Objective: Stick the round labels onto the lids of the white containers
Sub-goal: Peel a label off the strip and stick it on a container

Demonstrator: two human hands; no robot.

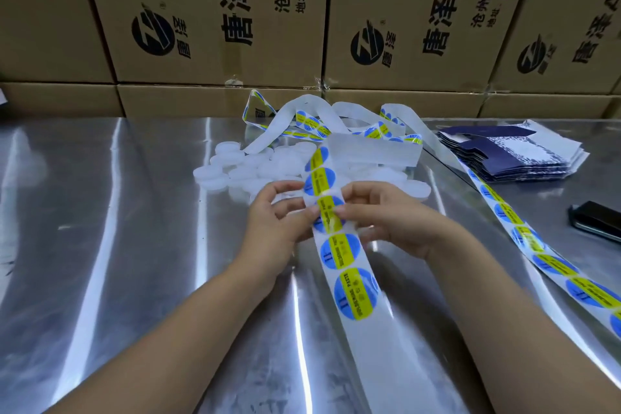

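Backing tape of the label strip (361, 343) is closest to camera, bare white, running off the bottom edge between two forearms.

Left grip (272, 222): thumb and fingertips pinch the strip's left edge. Right grip (386, 222): thumb and index pinch the right edge directly opposite. Both are closed on the strip, at the same round label (331, 215), which sits right between the two.

Label count on this run: 5. One between the grips, 2 on the near side, 2 on the far side. All blue with a yellow band. Past those the strip folds over, blank backing up.

Can't tell whether a lid is held under the strip; something white shows behind the left grip's fingers.

White containers (235, 165): loose pile on the table (100, 212), just beyond the hands, partly under the strip. They overlap, so no reliable count. No labels visible on any of them.

More strip lies tangled behind the pile. A second run (524, 232) goes diagonally down the right side with at least 5 labels, well apart from the right grip.

Far right: 1 stack of flat dark blue cartons (510, 151) and 1 black object (598, 218), can't identify it.

Back: cardboard boxes (218, 10) in two rows, 4 visible in the upper row.
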